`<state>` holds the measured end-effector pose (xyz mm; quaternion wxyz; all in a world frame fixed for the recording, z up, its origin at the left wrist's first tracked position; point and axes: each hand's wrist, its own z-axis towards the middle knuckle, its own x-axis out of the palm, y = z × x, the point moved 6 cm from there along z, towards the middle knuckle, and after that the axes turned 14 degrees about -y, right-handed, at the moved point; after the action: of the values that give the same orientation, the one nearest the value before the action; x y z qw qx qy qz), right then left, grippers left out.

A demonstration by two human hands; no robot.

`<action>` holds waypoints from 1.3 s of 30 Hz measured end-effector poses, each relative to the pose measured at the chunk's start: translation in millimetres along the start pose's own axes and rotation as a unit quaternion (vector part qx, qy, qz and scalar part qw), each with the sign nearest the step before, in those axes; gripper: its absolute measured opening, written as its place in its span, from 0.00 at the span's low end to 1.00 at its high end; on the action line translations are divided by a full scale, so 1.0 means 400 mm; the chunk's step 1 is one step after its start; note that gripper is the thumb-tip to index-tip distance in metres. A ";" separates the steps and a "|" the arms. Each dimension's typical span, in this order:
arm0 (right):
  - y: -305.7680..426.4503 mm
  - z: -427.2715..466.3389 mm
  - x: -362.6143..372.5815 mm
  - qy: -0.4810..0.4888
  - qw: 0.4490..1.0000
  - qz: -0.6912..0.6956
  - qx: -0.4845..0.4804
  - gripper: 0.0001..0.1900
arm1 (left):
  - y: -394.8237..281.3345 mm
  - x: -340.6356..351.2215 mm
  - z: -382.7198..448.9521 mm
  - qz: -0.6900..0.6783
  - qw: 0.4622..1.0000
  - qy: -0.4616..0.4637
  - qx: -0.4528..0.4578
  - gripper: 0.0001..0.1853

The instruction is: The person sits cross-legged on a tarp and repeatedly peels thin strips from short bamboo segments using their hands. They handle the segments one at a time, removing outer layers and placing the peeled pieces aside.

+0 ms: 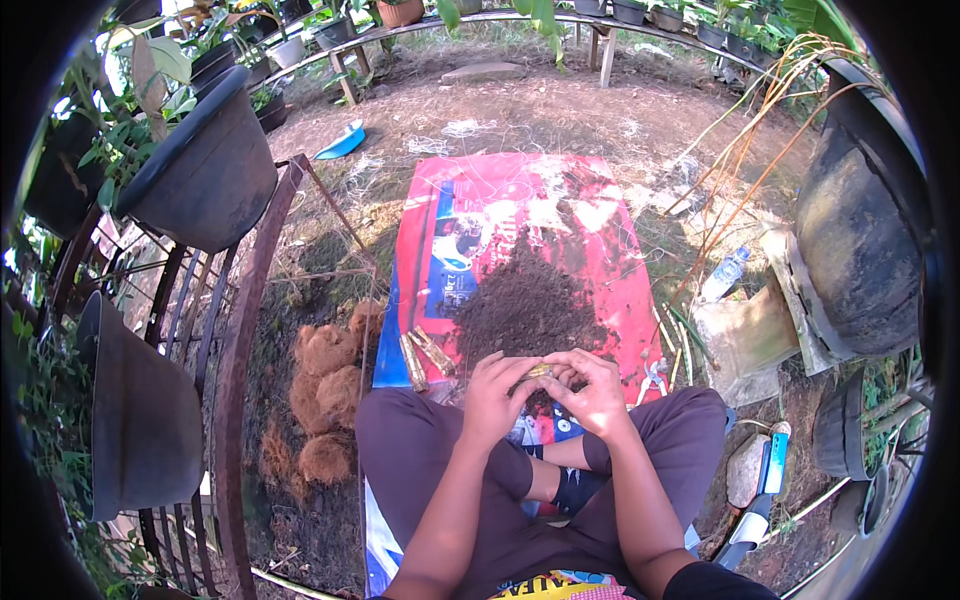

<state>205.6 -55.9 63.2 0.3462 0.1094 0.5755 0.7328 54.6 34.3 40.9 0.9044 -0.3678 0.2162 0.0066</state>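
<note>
Both hands meet over the near edge of a heap of dark soil (525, 300), which lies on a red and blue printed sheet (420, 225). Between the fingertips of my left hand (498, 390) and my right hand (589, 386) is a short yellowish stem piece (538, 370), held roughly level; the fingers cover its ends. Two wrapped, stick-like bundles (424, 358) rest on the sheet to the left of the hands. A pair of pruning shears (653, 376) lies at the right, beside my right knee.
Balls of brown coconut fibre (326, 390) lie on the ground at left, beside a metal rack (255, 337) with large black pots (202, 165). At right are a plastic bottle (726, 274), cut green stems (679, 341), a big pot (855, 217) on a stand and a phone (775, 463). White string tangles lie ahead.
</note>
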 end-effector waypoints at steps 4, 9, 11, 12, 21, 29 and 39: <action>-0.028 0.007 -0.001 0.021 0.996 -0.030 0.079 0.16 | 0.061 -0.009 -0.020 -0.124 0.970 -0.080 -0.194 0.14; -0.202 -0.037 -0.005 0.132 0.971 -0.157 0.122 0.17 | 0.258 -0.258 0.007 -0.395 0.759 -0.366 -0.366 0.12; -0.257 -0.047 0.009 0.172 0.955 -0.215 0.115 0.17 | 0.318 -0.321 -0.021 -0.545 0.675 -0.368 -0.335 0.17; -0.293 -0.057 0.014 0.165 0.956 -0.215 0.116 0.17 | 0.340 -0.328 -0.038 -0.579 0.632 -0.388 -0.339 0.17; -0.275 -0.065 0.123 0.128 0.973 -0.151 0.118 0.12 | 0.358 -0.339 -0.046 -0.582 0.596 -0.455 -0.314 0.15; -0.216 0.076 0.430 0.066 0.992 -0.089 0.062 0.11 | 0.414 -0.408 -0.082 -0.532 0.572 -0.513 -0.355 0.16; -0.213 0.345 0.808 0.007 0.995 -0.009 0.099 0.13 | 0.452 -0.414 -0.074 -0.541 0.563 -0.514 -0.356 0.18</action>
<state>77.1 263.1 -48.8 0.3362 0.1330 0.6485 0.6699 -137.9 171.0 -32.0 0.4929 -0.6425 -0.5441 -0.2197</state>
